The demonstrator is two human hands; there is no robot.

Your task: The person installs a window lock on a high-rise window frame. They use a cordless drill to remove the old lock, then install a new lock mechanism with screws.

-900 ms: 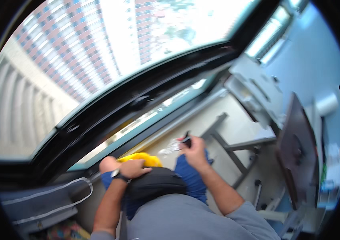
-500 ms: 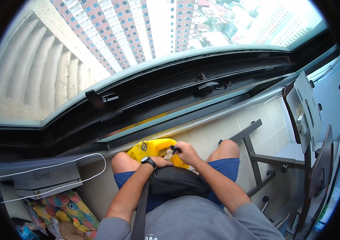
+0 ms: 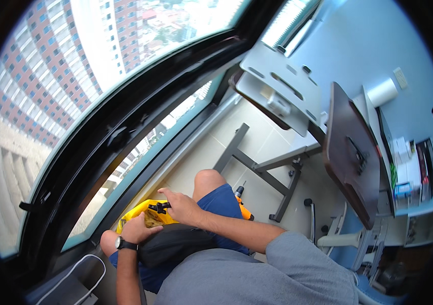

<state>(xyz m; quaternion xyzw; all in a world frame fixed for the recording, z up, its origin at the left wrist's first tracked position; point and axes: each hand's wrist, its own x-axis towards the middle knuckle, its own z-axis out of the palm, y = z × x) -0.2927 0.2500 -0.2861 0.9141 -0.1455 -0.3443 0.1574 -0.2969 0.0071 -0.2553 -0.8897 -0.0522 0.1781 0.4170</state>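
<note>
Between my legs lies a yellow plastic bag (image 3: 141, 209) with its mouth open and brownish, crumpled-looking contents inside. My left hand (image 3: 136, 230), a black watch on its wrist, grips the bag's near side, its thumb stretched toward the mouth. Over that mouth, my right hand (image 3: 183, 208) holds a small black clamp-like part (image 3: 160, 207) between thumb and fingers, with the index finger sticking out. What kind of part it is I cannot make out. A black waist bag (image 3: 168, 245) rests on my lap just below both hands.
An orange cordless drill (image 3: 245, 207) lies on the floor beside my right thigh. Further right stand a grey metal desk frame (image 3: 257, 168), a pale slotted board (image 3: 280, 86) and a dark tabletop tilted upright (image 3: 351, 152). Black window framing (image 3: 125, 132) runs along the left.
My view has swung to the right, bringing the drill and more of the room in. The black part stays in my right hand, whose index finger now points outward.
</note>
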